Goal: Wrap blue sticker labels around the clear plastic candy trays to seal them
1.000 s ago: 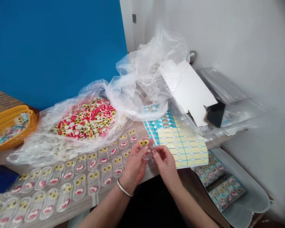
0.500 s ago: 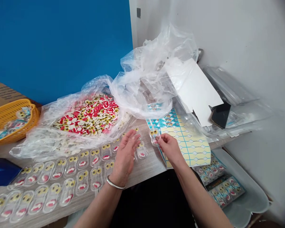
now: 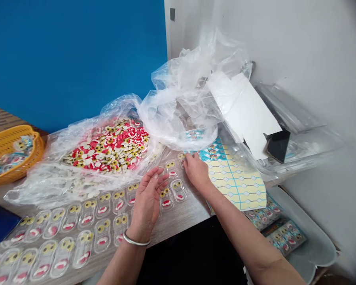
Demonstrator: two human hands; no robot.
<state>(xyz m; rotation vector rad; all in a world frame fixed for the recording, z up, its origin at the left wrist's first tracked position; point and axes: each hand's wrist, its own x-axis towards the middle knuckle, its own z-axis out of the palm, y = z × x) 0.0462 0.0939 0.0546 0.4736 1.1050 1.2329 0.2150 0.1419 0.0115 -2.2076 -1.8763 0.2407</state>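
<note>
My left hand (image 3: pixel 147 198) hovers flat with fingers spread above rows of small clear blister cases (image 3: pixel 101 229), each holding yellow eye-shaped and red mouth-shaped candies, and it holds nothing. My right hand (image 3: pixel 196 171) reaches to the far end of those rows. Its fingertips pinch one filled blister case (image 3: pixel 182 156) down onto the wooden table (image 3: pixel 180 215), beside the yellow and blue sticker sheet (image 3: pixel 237 182). A clear bag of loose red, white and yellow candies (image 3: pixel 106 144) lies just behind the rows.
A crumpled clear bag (image 3: pixel 190 99) and a white folded card box (image 3: pixel 246 107) sit at the back right. An orange basket (image 3: pixel 8 158) stands at the far left, with a dark blue object (image 3: pixel 0 221) near it. A tray of printed packs (image 3: pixel 281 233) sits low on the right.
Both hands held one blister case together. The left hand let go and spread open over the rows, while the right hand carried the case right, then forward and down onto the table.
</note>
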